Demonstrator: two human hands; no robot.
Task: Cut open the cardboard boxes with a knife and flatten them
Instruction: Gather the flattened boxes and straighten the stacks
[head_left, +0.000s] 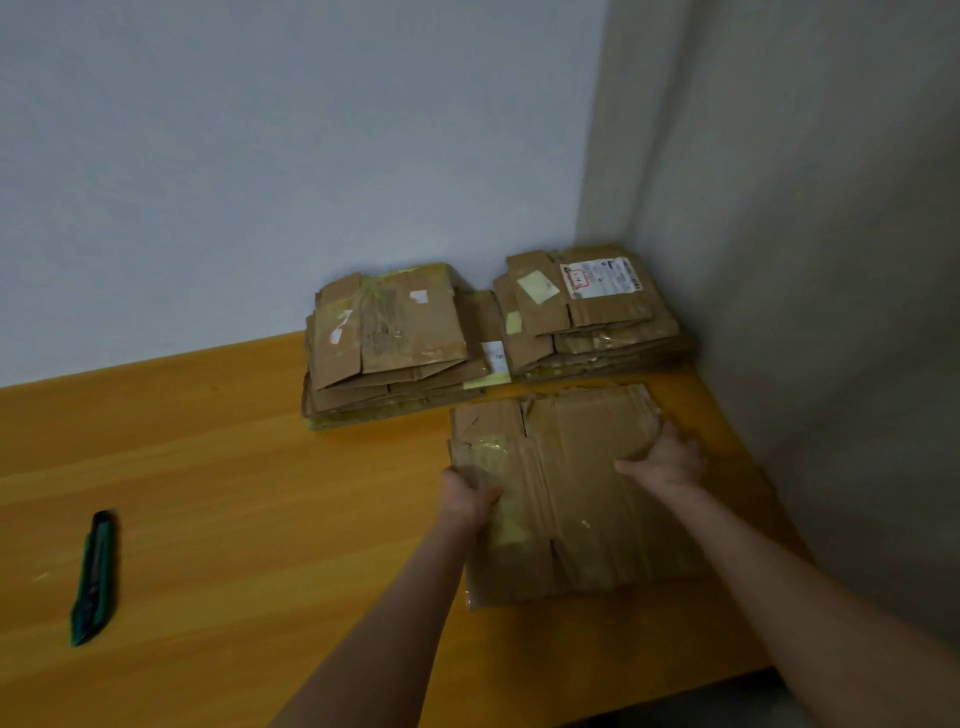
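A flattened brown cardboard box (576, 499) lies on the wooden table at the right. My left hand (467, 493) grips its left edge, thumb on top near a strip of clear tape. Over the box's right edge, my right hand (667, 460) holds on with curled fingers and the thumb lying on the cardboard. A green utility knife (94, 577) lies on the table far to the left, away from both hands.
Two stacks of flattened boxes sit against the back wall: a left stack (389, 343) and a right stack (587, 312) with a white shipping label. The grey side wall (831, 312) closes the right. The table's front edge (675, 691) runs at lower right.
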